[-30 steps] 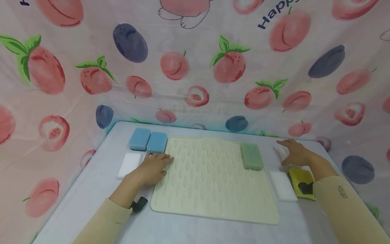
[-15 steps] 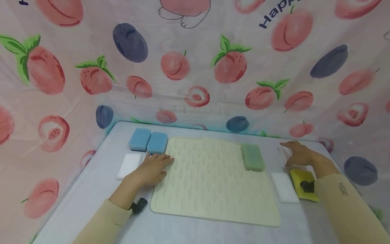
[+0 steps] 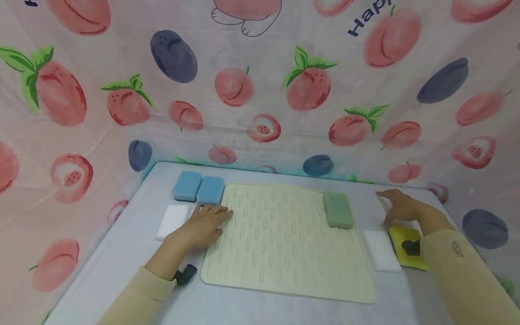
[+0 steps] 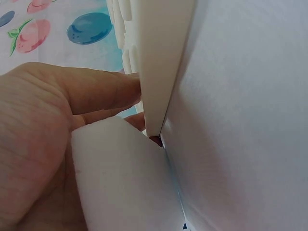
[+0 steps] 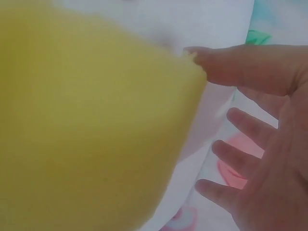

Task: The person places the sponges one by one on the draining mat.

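In the head view my left hand (image 3: 203,225) rests at the left edge of a cream ribbed mat (image 3: 280,253), fingers extended onto it. Beside its palm is a white sponge block (image 3: 172,221); a white block (image 4: 120,178) also shows close under the hand in the left wrist view. Over to the right, my right hand (image 3: 402,207) is spread at the table's far right, just behind a yellow sponge (image 3: 400,239). In the right wrist view the thumb is by a corner of the yellow sponge (image 5: 110,125), and the other fingers are apart, holding nothing visible.
Two blue sponges (image 3: 199,187) stand at the mat's back left corner. A green sponge (image 3: 339,210) lies on the mat's back right part, and a white block (image 3: 382,251) lies just right of the mat. Fruit-printed cloth (image 3: 260,90) rises behind the table.
The head view has shifted slightly, so things at the right appear a little further right and lower. Left hand, mat and sponges otherwise stay put; the right hand stays spread.
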{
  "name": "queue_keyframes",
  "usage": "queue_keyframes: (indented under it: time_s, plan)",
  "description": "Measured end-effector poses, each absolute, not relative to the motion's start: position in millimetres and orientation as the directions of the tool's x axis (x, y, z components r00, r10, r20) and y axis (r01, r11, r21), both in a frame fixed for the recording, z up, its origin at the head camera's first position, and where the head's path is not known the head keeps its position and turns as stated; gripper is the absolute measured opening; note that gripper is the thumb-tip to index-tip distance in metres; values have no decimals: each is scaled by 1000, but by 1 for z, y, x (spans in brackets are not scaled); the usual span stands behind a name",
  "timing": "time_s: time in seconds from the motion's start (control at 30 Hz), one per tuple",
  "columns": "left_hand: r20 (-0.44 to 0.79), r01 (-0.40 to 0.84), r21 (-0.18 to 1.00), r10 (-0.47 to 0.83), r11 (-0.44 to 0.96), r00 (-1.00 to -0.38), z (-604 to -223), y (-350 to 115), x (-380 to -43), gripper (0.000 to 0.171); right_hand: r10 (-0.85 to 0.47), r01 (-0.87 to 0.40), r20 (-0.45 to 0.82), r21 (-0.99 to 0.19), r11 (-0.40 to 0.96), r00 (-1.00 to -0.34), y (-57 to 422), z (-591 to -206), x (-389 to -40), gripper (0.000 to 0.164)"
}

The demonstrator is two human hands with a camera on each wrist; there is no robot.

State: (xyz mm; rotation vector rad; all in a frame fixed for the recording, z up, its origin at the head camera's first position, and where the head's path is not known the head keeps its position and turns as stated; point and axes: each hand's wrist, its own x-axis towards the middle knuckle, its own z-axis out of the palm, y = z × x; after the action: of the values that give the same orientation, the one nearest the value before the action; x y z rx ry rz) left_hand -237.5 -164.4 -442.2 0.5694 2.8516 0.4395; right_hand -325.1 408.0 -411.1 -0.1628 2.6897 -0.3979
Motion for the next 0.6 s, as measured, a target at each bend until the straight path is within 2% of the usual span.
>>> queue_keyframes:
  time_s: [0.6]
  plan:
    - [-135, 342, 319, 399, 884, -907, -443, -165, -238, 55, -190, -62, -369, -331, 942, -910, 410, -418, -327, 107]
